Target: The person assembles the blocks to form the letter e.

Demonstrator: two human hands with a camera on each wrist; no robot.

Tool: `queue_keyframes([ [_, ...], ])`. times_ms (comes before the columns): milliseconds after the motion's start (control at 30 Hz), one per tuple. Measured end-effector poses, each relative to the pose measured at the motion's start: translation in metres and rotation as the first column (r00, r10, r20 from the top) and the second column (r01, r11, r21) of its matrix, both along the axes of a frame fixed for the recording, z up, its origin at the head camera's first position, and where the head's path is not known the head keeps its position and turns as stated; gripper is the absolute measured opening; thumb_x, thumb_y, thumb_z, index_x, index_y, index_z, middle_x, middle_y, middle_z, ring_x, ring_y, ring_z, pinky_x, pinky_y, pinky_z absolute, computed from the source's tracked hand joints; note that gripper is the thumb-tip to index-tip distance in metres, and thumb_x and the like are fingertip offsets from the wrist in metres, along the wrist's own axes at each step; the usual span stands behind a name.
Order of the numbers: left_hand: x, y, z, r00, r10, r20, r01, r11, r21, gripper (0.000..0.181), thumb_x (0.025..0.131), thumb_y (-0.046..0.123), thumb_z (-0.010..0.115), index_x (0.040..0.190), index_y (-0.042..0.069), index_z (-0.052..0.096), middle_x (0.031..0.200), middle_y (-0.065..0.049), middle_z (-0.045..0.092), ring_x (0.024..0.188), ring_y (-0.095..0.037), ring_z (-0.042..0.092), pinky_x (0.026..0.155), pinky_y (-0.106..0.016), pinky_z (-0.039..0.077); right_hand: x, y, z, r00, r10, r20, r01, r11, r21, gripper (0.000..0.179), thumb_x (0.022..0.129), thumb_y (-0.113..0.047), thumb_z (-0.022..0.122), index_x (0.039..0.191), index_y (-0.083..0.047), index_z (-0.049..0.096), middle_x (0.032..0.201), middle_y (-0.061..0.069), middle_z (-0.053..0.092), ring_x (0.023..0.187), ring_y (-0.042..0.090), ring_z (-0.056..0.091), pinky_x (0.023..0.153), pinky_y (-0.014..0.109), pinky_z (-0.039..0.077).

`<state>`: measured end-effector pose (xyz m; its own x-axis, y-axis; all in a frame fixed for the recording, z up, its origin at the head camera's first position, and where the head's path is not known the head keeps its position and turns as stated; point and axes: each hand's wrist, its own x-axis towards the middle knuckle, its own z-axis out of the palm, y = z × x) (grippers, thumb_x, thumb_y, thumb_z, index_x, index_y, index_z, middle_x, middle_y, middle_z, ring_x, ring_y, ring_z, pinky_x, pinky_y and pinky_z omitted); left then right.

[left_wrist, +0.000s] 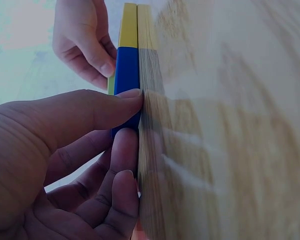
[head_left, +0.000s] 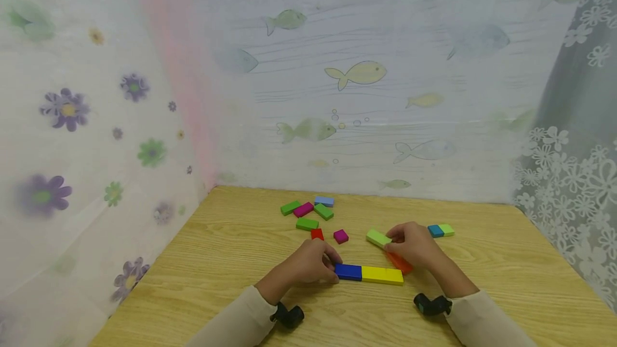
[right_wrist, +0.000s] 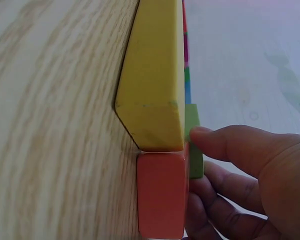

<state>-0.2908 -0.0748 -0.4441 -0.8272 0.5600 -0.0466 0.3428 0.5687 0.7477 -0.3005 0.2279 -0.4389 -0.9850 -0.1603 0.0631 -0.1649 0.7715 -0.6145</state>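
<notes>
My left hand pinches the left end of a dark blue block between thumb and fingers; the left wrist view shows the thumb lying across the blue block. End to end with it lies a longer yellow block. My right hand holds a lime green block by its right end, thumb on the near side. Under that hand an orange-red block lies slantwise, close to the yellow one's right end. In the right wrist view the lime green block stands behind the yellow and orange-red ones.
Several green, magenta and light blue blocks are scattered at the back left of the wooden table. A red block and a small magenta block lie nearer. At right, a teal block adjoins a lime one.
</notes>
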Motion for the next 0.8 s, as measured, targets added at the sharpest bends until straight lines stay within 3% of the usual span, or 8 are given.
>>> queue_keyframes([
  [800, 0.0000, 0.0005, 0.0011, 1.000, 0.004, -0.001, -0.004, 1.000, -0.005, 0.028, 0.076, 0.007, 0.091, 0.101, 0.012, 0.081, 0.084, 0.008, 0.072, 0.076, -0.007, 0.066, 0.065, -0.024, 0.055, 0.0019, -0.0040, -0.0001, 1.000, 0.015, 0.016, -0.015, 1.000, 0.000, 0.026, 0.087, -0.020, 0.082, 0.110, -0.008, 0.078, 0.097, 0.000, 0.073, 0.088, 0.014, 0.065, 0.078, 0.036, 0.058],
])
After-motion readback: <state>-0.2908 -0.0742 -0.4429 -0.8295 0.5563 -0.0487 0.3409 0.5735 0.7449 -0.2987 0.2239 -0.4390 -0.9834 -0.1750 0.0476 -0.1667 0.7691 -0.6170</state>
